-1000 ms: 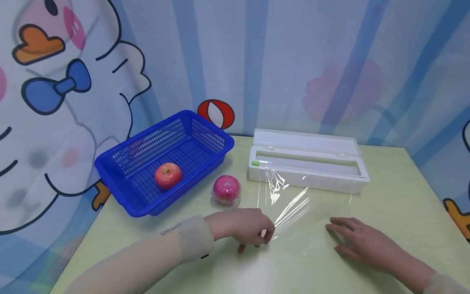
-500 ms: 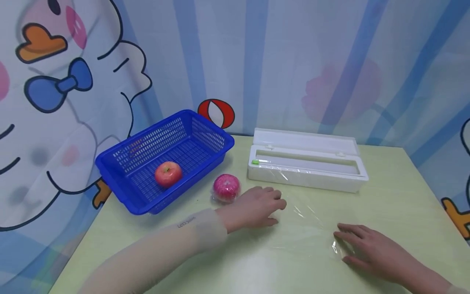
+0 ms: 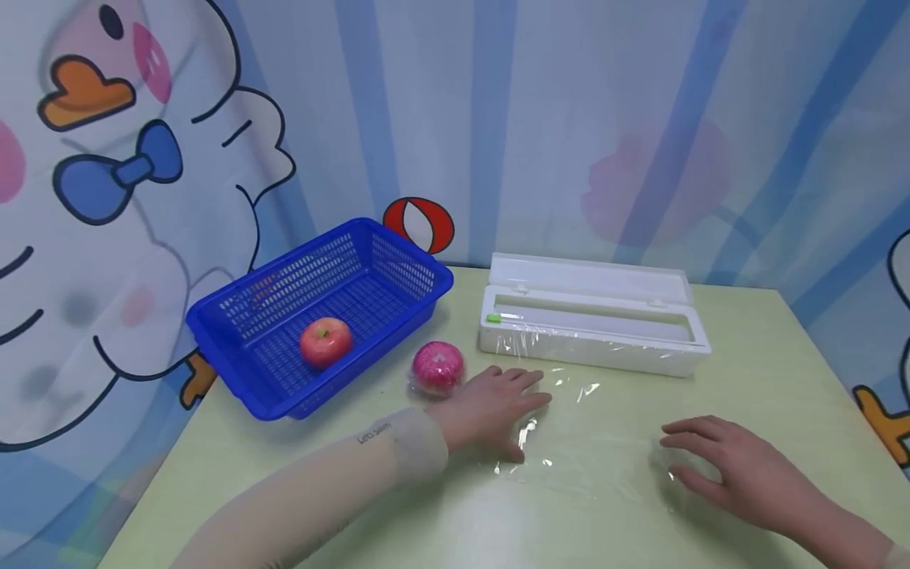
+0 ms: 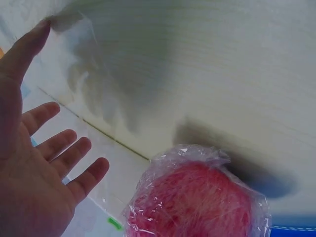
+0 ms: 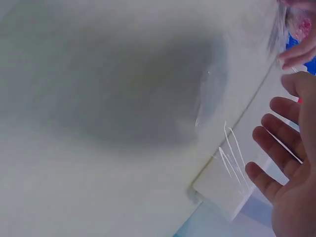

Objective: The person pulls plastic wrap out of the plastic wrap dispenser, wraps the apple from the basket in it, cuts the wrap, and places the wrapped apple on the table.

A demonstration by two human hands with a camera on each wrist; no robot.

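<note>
Clear cling film stretches over the table from a white cling film box whose lid stands up. My left hand, fingers spread, is at the film's left edge; the left wrist view shows its palm holding nothing. Close behind that wrist sits a round pink-red thing wrapped in crinkled clear film. My right hand hovers by the film's right edge, fingers loosely bent and apart. Nothing lies in its palm in the right wrist view.
At the back left stands a blue mesh basket with a red apple inside. A green slider sits at the box's left end. Behind the pale green table hangs a printed curtain.
My left hand has let go of the film's near left corner, moved away from me and spread its fingers. The film lies flatter. My right hand has shifted slightly to the right.
</note>
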